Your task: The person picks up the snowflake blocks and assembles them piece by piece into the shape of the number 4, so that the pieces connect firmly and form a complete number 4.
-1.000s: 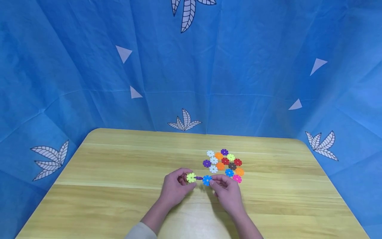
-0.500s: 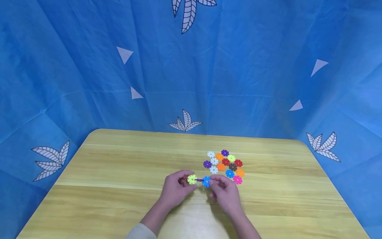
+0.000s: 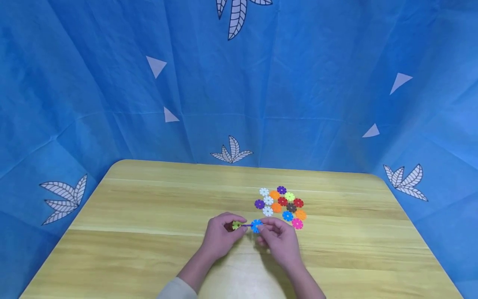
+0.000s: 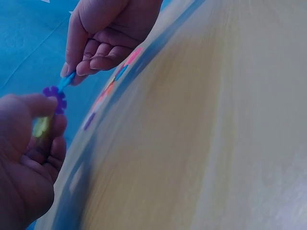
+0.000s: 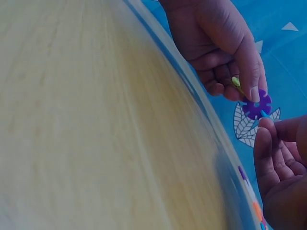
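Note:
Three notched plastic discs, like snowflake building pieces, are linked in a row between the hands, held above the table. My left hand (image 3: 223, 233) pinches the middle purple disc (image 5: 257, 105) between thumb and index finger. The yellow-green disc (image 4: 41, 127) sits at its left end, inside the curl of the left fingers and partly hidden by them. At the right end, my right hand (image 3: 278, 237) pinches the blue disc (image 3: 255, 226) by its right side. In the head view the purple disc stands edge-on, while the blue one faces the camera.
Several loose discs lie flat on the wooden table (image 3: 149, 249) just beyond the right hand, among them a pink disc (image 3: 297, 223), a black disc (image 3: 291, 207) and a white disc (image 3: 267, 211). A blue patterned cloth (image 3: 306, 83) hangs behind the table.
My left fingers have moved from around the yellow-green disc onto the purple one, and the yellow-green disc is now more covered. The right hand and blue disc have shifted slightly left.

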`<state>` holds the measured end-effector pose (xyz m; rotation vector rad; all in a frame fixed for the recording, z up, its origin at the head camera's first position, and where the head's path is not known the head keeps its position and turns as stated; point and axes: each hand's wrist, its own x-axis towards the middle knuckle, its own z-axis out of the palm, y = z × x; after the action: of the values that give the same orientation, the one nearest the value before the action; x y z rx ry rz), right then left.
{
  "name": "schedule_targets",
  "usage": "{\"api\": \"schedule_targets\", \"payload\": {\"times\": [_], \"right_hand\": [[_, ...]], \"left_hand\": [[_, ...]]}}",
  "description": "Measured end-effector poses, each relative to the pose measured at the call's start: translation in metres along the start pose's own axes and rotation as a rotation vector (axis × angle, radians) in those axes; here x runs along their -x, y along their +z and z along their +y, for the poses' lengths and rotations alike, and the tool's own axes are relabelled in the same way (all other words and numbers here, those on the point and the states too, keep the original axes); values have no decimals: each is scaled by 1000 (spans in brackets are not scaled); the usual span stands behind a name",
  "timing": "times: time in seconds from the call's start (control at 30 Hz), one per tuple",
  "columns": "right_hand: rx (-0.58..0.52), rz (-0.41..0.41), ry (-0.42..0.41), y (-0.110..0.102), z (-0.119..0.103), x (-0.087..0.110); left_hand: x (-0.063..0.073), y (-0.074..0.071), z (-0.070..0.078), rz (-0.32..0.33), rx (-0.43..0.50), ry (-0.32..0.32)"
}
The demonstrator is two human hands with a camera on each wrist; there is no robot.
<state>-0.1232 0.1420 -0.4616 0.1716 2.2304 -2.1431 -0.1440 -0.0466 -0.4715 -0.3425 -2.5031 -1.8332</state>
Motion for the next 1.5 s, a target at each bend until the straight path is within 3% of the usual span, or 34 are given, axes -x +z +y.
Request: {"api": "schedule_targets", "payload": {"times": [0.67, 0.8, 1.03, 1.23, 1.5], "right_hand": [[-8, -10, -19, 5, -3, 2], [-12, -3, -22, 7, -3, 2], [-34, 26, -15, 7, 0, 1], [-50, 47, -18, 6, 2, 0], [-17, 110, -14, 7, -1, 1]], "left_hand": [[0, 0, 2, 13, -76, 83], [0, -1, 3, 22, -43, 42], [0, 0, 1, 42, 77, -84], [1, 2, 2, 29, 216, -175], [1, 5, 6, -10, 408, -242]]}}
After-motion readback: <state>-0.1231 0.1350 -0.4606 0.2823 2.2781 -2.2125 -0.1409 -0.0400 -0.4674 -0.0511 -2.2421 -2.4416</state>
